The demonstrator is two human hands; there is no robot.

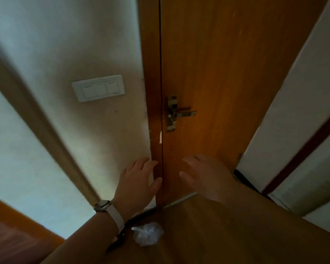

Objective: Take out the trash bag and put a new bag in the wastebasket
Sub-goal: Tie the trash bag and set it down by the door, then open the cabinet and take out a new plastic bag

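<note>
Clear plastic: a small bag [147, 234] lies bunched on the wooden floor [189, 225], below your left hand [139, 180] and just right of its wrist. Its contents cannot be made out. Your left hand, with a white-strapped watch [103, 205] at the wrist, is spread with fingers straight and holds nothing. It is in front of the door frame [151, 54]; contact cannot be confirmed. The metal door handle [177, 112] sits above, between both hands. Your right hand [204, 178], blurred, is likewise spread and empty before the wooden door [227, 63].
</note>
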